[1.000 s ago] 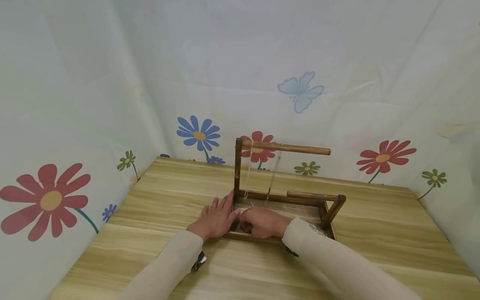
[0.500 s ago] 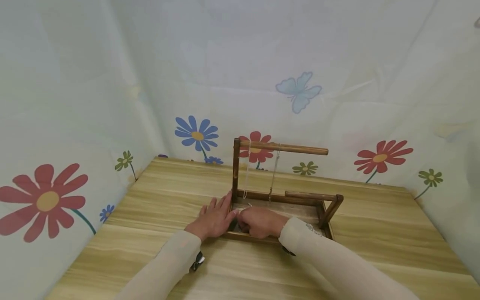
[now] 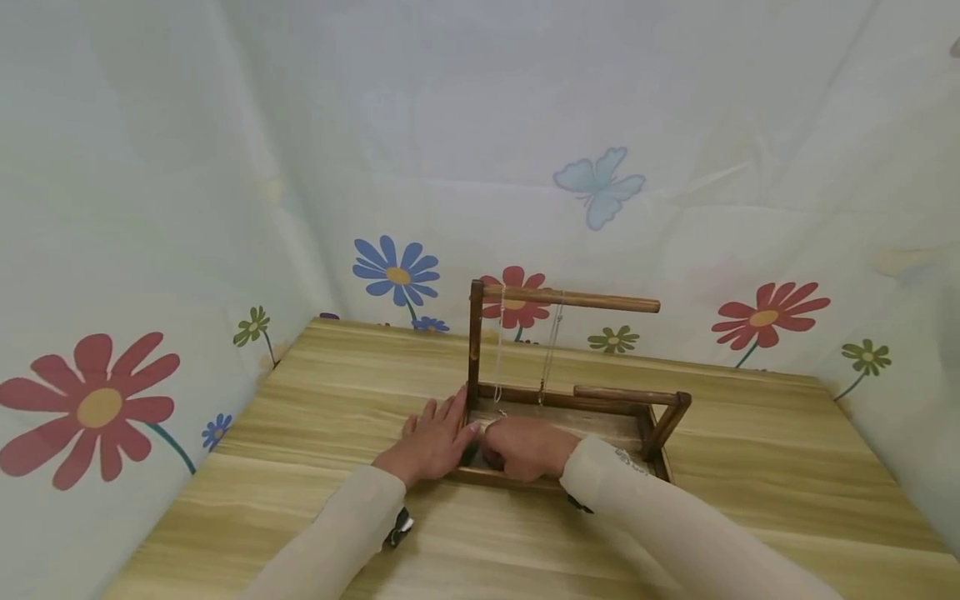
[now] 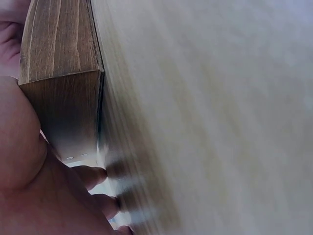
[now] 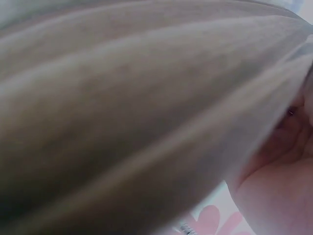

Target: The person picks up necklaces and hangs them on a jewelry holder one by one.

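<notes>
A brown wooden stand (image 3: 654, 425) has a tray base, an upright post at its left end and a shorter post at its right. Two thin chains hang from its long upper bar (image 3: 600, 300), one being a pale chain (image 3: 498, 350). My left hand (image 3: 431, 442) lies along the tray's left end, fingers extended, thumb at the rim. In the left wrist view, the hand rests against the wooden tray corner (image 4: 58, 73). My right hand (image 3: 528, 448) is inside the tray's left part with curled fingers. A small silvery bit (image 3: 503, 413) shows just behind it; what the fingers hold is hidden.
The stand sits on a wood-grained table (image 3: 300, 417). Behind rises a pale curtain (image 3: 480, 125) printed with flowers and a butterfly. The shorter bar (image 3: 626, 394) juts inward near my right forearm. A sleeve (image 5: 122, 122) blocks most of the right wrist view.
My right hand shifts very slightly within the tray, and its knuckles turn a little. The left hand keeps its place against the stand. Small overall shifts come from head motion.
</notes>
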The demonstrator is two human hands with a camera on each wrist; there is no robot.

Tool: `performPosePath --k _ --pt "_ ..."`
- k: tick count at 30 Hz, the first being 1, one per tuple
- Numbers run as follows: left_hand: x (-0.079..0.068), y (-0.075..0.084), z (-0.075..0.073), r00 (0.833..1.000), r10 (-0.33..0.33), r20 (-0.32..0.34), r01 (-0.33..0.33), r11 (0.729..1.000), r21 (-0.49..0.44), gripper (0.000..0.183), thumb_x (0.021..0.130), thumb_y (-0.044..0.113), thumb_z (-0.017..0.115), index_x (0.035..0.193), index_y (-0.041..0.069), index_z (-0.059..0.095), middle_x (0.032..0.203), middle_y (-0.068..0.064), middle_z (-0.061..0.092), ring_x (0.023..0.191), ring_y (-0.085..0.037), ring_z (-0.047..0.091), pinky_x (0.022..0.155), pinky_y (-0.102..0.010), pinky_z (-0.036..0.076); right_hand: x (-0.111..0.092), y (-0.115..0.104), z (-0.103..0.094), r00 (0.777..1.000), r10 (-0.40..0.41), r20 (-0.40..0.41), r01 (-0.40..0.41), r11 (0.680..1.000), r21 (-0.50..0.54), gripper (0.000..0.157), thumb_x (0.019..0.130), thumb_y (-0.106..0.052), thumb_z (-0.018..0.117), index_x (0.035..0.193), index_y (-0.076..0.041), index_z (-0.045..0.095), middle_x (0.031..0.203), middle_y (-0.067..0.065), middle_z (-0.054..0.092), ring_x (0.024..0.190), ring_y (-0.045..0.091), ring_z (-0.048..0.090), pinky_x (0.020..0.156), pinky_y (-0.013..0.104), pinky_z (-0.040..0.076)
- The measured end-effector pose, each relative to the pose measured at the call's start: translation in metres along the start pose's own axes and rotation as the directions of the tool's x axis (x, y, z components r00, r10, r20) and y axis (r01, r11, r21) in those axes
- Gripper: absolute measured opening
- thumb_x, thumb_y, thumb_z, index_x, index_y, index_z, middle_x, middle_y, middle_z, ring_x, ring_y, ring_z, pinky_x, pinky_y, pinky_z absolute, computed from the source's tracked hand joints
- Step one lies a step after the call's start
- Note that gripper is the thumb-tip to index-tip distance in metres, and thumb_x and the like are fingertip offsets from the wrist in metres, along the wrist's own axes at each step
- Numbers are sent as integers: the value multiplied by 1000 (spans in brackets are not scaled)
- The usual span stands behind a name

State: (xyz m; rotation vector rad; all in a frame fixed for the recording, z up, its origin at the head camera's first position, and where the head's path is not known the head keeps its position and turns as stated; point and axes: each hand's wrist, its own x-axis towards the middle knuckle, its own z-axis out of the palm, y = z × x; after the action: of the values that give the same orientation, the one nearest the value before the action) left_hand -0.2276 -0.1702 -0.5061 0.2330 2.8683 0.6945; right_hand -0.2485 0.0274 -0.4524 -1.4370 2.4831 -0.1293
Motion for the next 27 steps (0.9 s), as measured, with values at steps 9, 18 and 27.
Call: performPosePath --k 9,18,27 --pt "-1 2 0 1000 1 18 -1 1000 0 72 111 58 29 170 29 -1 176 -9 19 162 -45 10 126 -70 11 -12 3 -3 1000 20 -10 -18 986 168 37 85 17 50 69 -15 42 67 -8 31 61 8 25 62 24 30" --pt "-2 3 -5 1000 -4 16 4 1000 5 72 110 60 27 170 29 0 176 -9 21 162 -44 11 126 -70 11 -22 4 -25 990 2 -142 37 962 272 31 96 13 47 79 -12 49 78 -5 42 72 9 38 70 25 37" --pt "-3 5 -6 999 -22 40 22 1000 0 73 110 60 28 169 30 -2 176 -8 18 163 -43 8 127 -69 9 -25 3 -30 958 88 -273 55 878 476 19 107 2 47 90 -7 50 87 5 55 79 14 50 74 27 43"
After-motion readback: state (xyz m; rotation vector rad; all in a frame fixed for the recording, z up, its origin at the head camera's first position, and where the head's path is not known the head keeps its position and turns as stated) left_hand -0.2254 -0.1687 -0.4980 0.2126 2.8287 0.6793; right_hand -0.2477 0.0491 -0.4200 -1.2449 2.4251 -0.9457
